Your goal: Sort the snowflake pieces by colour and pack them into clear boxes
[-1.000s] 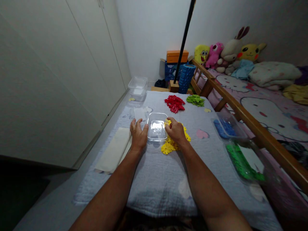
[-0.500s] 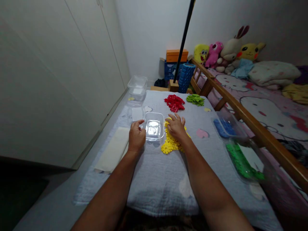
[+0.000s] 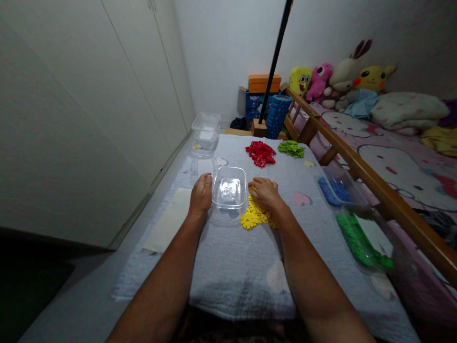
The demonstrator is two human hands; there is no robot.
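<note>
A clear plastic container [image 3: 229, 208] stands on the cloth-covered table in front of me, with nothing but reflections showing inside. My left hand [image 3: 202, 194] is upright at its left side, fingers straight and together, holding nothing that I can see; whether it touches the wall I cannot tell. To the container's right lies a pile of yellow snowflake-shaped plastic pieces [image 3: 251, 219]. My right hand [image 3: 264, 192] covers the far part of that pile, its fingers curled down around some pieces. The fingertips are partly hidden.
Red pieces [image 3: 260, 153] and light green pieces [image 3: 291, 149] lie in piles at the far side. Containers with blue pieces [image 3: 333, 190] and green pieces [image 3: 357, 240] stand at right, by a wooden bed rail [image 3: 378, 190]. Stacked clear containers [image 3: 206, 126] and beige folded cloth [image 3: 167, 221] are at left.
My right hand's spread fingers have curled down onto the yellow pieces. My left hand's thumb and forefinger have left the container's rim area, and that hand now stands straighter beside it.
</note>
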